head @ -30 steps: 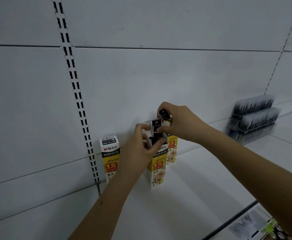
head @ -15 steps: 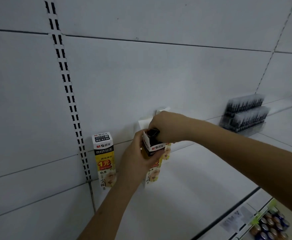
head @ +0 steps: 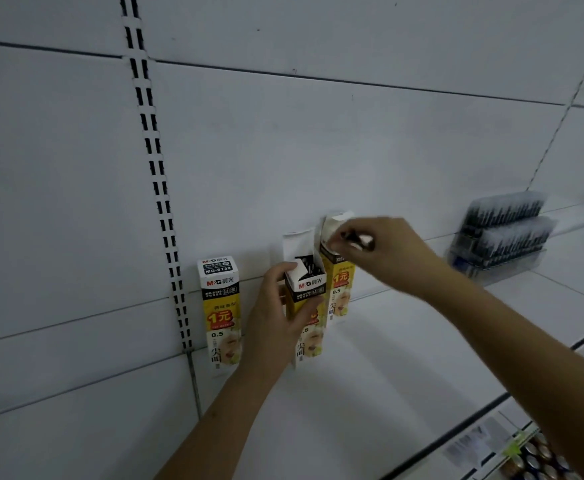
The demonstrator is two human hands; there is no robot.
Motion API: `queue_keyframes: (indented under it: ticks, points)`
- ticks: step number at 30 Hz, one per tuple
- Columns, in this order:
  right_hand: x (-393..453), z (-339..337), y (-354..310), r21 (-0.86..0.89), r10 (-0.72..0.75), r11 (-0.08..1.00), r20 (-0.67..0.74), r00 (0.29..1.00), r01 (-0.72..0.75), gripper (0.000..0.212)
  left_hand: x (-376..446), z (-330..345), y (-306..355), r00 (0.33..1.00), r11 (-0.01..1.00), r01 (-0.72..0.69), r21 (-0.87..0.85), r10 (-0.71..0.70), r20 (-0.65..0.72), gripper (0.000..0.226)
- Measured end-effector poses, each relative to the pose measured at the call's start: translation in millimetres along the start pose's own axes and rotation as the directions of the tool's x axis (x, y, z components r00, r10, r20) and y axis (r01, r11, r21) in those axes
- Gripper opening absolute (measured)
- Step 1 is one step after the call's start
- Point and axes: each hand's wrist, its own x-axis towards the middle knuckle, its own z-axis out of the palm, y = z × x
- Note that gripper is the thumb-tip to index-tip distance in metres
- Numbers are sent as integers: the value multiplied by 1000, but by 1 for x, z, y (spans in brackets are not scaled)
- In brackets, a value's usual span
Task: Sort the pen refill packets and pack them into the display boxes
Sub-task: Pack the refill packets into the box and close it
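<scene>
**Refills going into the open middle box**

Left hand [head: 276,317] wrapped round the open display box [head: 307,306], thumb pressing a top flap aside, probably to steady the box and keep its mouth clear. Right hand [head: 384,251] pinched shut on a small dark item [head: 354,239], blurred, likely a refill packet, held above a second open box [head: 339,285] just behind and to the right. Dark refill tops [head: 307,264] visible inside the held box. Sealed box [head: 218,313] upright to the left, near the slotted upright [head: 158,188]. All three standing on the white shelf [head: 370,358] against the back panel. Clear tray of pens [head: 501,233] well apart to the right. Cans [head: 540,462] below the shelf edge.
</scene>
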Motion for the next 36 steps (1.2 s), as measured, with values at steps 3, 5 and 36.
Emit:
queue_keyframes:
  ticks: [3,5,36]
  points:
    - [-26,30,10,143,83,986,52,995,-90,20,3,-2,-3,1000,1000,8,-5,-8,26,50]
    - [-32,42,18,195,115,974,9,993,-114,27,7,-5,-3,998,999,21,-25,-19,54,47]
    - [-21,57,23,303,-12,950,-206,978,75,16,19,-15,30,974,996,26,-88,-6,228,28]
